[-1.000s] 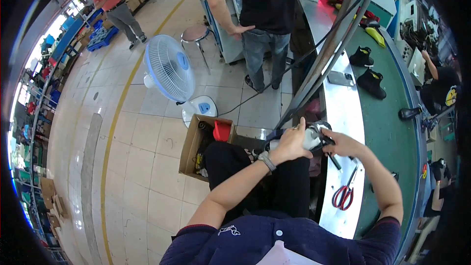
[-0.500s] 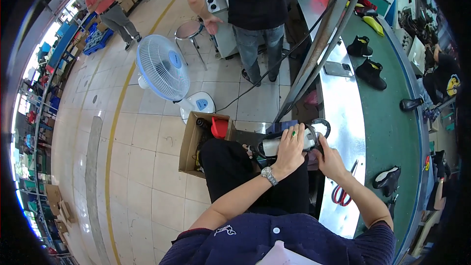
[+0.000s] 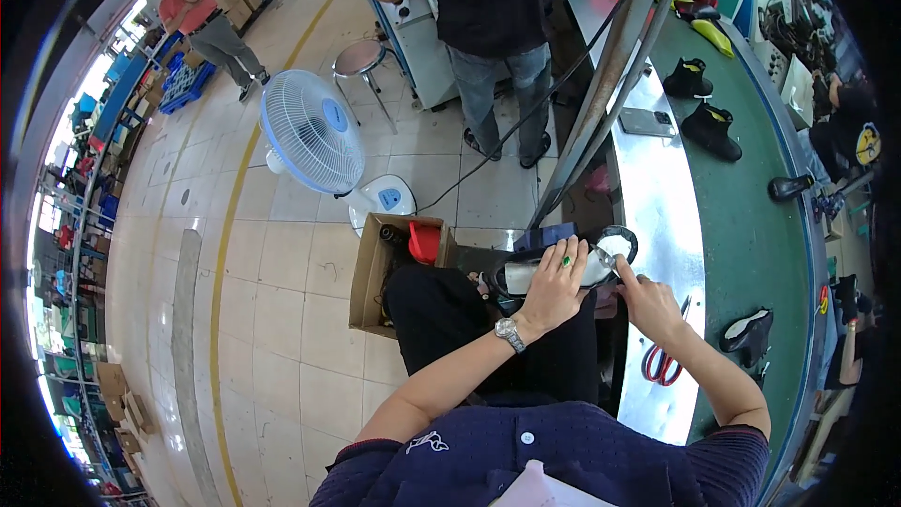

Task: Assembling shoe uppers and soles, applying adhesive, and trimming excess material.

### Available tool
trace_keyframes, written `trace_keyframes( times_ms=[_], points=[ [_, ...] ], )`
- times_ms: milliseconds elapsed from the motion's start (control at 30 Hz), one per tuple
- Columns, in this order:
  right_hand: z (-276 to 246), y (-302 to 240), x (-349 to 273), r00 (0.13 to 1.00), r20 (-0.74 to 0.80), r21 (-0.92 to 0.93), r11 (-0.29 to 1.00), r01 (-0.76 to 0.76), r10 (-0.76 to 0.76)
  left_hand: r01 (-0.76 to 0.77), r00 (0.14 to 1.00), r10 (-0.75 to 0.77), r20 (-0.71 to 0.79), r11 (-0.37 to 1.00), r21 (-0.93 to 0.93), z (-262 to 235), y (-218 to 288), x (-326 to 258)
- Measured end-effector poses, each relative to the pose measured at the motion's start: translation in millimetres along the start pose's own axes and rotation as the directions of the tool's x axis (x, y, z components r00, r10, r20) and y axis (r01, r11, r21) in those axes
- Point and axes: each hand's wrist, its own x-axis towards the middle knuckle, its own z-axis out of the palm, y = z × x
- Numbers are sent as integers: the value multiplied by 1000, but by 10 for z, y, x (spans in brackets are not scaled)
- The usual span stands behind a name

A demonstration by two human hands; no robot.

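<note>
Head view: our left hand [image 3: 556, 296] lies straight-fingered across the black-and-white shoe [image 3: 594, 271]; our right hand [image 3: 649, 308] curls at its end; grips unclear.

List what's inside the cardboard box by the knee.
Inside the cardboard box, a red piece and a dark cylindrical object show; the knee hides part of the inside.

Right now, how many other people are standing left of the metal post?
2: one person in red, far back at upper left, and one person in black, nearer, right of the stool. Others may be hidden.
</note>
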Motion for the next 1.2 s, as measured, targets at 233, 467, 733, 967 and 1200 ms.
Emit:
trace_keyframes(
  times_ms=[233, 467, 733, 967, 1200],
  points=[
    [-250, 53, 112, 990, 137, -40, 999, -35, 40, -66, 997, 60, 57, 991, 117, 150, -75, 3],
    [-209, -177, 361, 961, -254, 182, 981, -64, 110, -102, 995, 97, 35, 970, 219, 114, -57, 54],
    [-292, -299, 224, 915, -389, 324, 946, 30, 104, -92, 995, 95, 0, 970, 225, 175, -6, -104],
    [-219, -95, 28, 952, 214, 527, 795, -302, 219, 69, 988, -73, 134, 997, 30, -6, -2, 50],
    [-143, 231, 120, 883, 468, 884, -42, -466, 48, 132, 957, -91, 276, 982, -133, 60, -67, 498]
  ],
)
